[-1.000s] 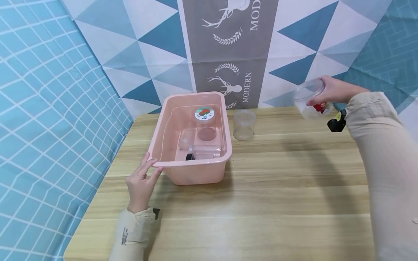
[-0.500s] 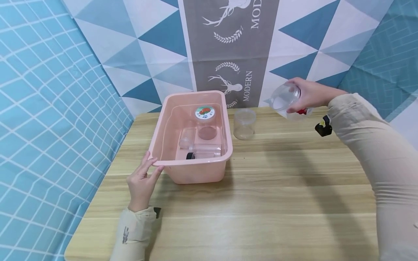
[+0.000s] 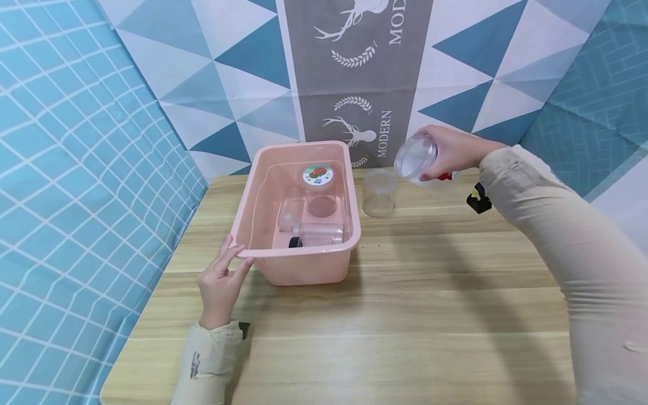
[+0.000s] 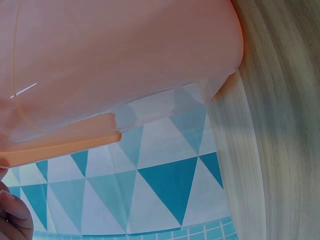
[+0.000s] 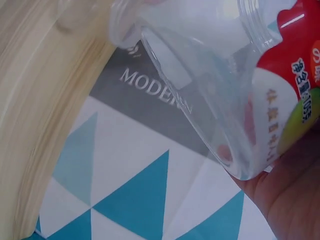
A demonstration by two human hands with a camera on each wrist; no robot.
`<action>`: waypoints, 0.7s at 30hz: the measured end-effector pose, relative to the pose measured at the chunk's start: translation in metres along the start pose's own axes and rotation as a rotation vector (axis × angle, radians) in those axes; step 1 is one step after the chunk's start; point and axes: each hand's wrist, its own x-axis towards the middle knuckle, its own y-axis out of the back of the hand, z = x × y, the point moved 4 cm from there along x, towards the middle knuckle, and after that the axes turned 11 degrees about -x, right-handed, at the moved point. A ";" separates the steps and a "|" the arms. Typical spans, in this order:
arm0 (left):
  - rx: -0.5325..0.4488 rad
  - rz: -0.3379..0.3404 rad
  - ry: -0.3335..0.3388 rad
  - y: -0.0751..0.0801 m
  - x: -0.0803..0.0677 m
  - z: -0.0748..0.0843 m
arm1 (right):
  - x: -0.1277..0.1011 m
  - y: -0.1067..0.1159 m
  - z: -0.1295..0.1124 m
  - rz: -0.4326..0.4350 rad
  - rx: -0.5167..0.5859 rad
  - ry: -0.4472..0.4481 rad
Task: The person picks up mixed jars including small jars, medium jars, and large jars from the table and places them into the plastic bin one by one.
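Right hand curled round clear jar, tipped on its side in the air above table's far edge, beside empty jar. Left hand, fingers straight, touching pink bin's near-left corner, apparently steadying it.

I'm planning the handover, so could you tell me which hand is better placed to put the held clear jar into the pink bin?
Probably the right. The right hand already grips the clear jar, raised beside the pink bin; the left hand only touches the bin's near-left rim.
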 end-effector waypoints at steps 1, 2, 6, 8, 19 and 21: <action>0.001 -0.001 0.001 0.000 0.000 0.000 | 0.002 0.000 -0.003 -0.003 0.006 0.000; 0.001 -0.003 0.005 0.000 0.000 0.000 | 0.005 0.000 -0.005 -0.006 0.013 0.003; 0.010 -0.008 0.014 0.000 0.000 0.001 | 0.015 -0.002 -0.018 -0.016 0.026 0.026; 0.010 -0.006 0.016 0.000 0.000 0.000 | 0.022 -0.004 -0.026 -0.030 0.043 0.040; 0.003 0.000 0.014 -0.001 -0.001 -0.002 | 0.049 -0.015 -0.067 -0.050 0.035 0.166; -0.002 0.004 0.017 -0.001 -0.001 -0.003 | 0.054 -0.015 -0.075 -0.058 0.016 0.184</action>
